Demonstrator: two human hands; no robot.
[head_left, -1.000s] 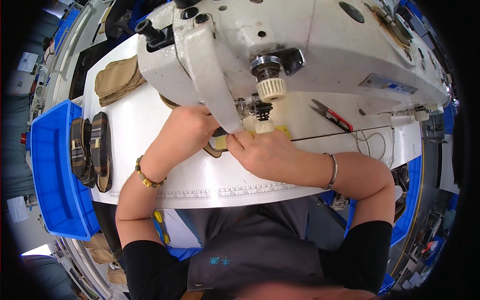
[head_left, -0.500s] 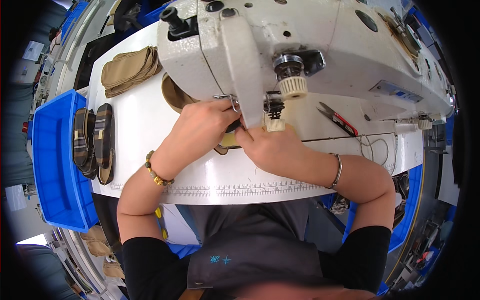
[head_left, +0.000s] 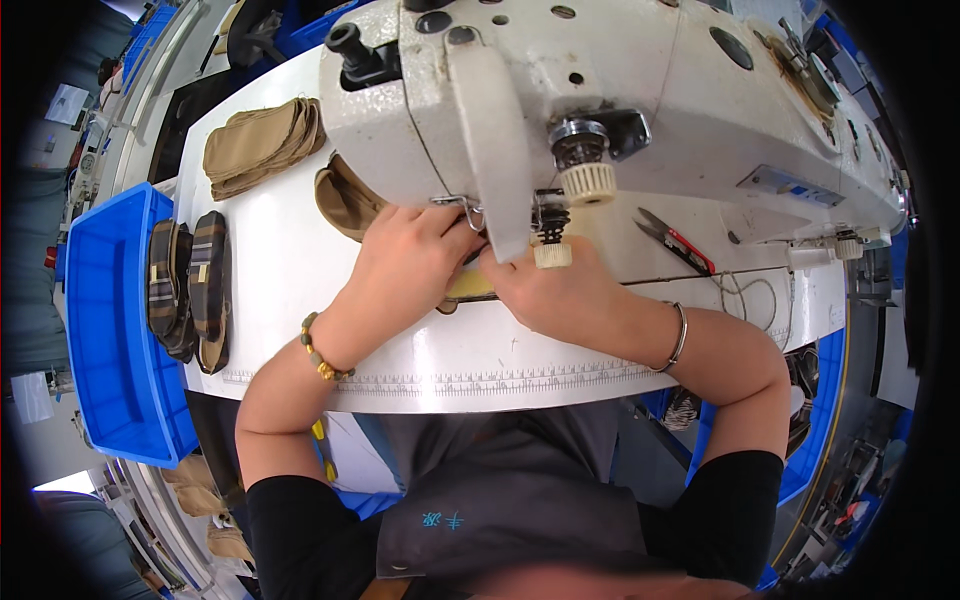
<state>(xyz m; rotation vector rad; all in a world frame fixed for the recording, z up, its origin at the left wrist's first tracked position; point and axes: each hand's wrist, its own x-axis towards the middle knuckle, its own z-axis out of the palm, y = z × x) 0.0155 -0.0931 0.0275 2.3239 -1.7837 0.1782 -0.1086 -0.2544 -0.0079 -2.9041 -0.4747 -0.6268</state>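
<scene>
My left hand (head_left: 408, 262) and my right hand (head_left: 549, 293) meet under the head of a white sewing machine (head_left: 620, 95), fingers pressed together on a small tan fabric piece (head_left: 468, 288) lying on the white table (head_left: 480, 360). The machine head hides the needle area and my fingertips. A tan piece (head_left: 340, 200) sticks out from behind the machine just left of my left hand. I wear a beaded bracelet on the left wrist and a metal bangle on the right.
A stack of tan fabric pieces (head_left: 258, 145) lies at the table's back left. Striped pieces (head_left: 190, 290) lie in a row at the left edge beside a blue bin (head_left: 100, 340). Snips with red handles (head_left: 672, 240) rest right of the needle.
The view has shifted, so the machine and table sit lower and further right in the picture. My hands have drawn closer together under the machine head, still on the fabric piece.
</scene>
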